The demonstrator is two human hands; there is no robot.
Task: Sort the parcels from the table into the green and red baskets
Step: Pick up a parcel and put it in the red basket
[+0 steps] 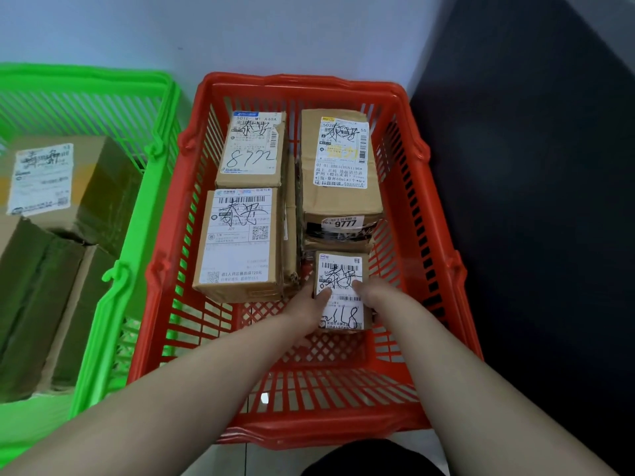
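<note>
**Both hands grip a small parcel in the red basket**

Of the fingers [324, 296], only the 2 thumbs show plainly, lying on the white label of the small parcel [343, 269]. The rest curl out of sight round its sides and underside. The left hand [305, 305] clasps the parcel's left edge and the right hand [376, 295] its right edge, so the parcel is pinched between them. It sits low inside the red basket [309, 431], at the near right. Whether it rests on the mesh floor cannot be told. The left thumb covers part of a handwritten number ending in 8, and the printed lines are too small to read.

Just beyond the fingers stands a tall parcel [340, 197] with a side sticker reading "9777". Its top label shows "5020", "55" and "60ml" among Chinese print. Left of the fingers lies a long parcel [240, 242] with a barcode, a QR code and "720". Beyond that one, the far-left parcel [252, 149] bears "8772" by hand and "A40A" in print.

Far left of the fingers, the green basket [86, 72] is cut off by the frame. Its brown boxes [99, 187] are blurred, with 1 label unreadable.

Both forearms are bare and reach straight forward and down, converging on the parcel.
</note>
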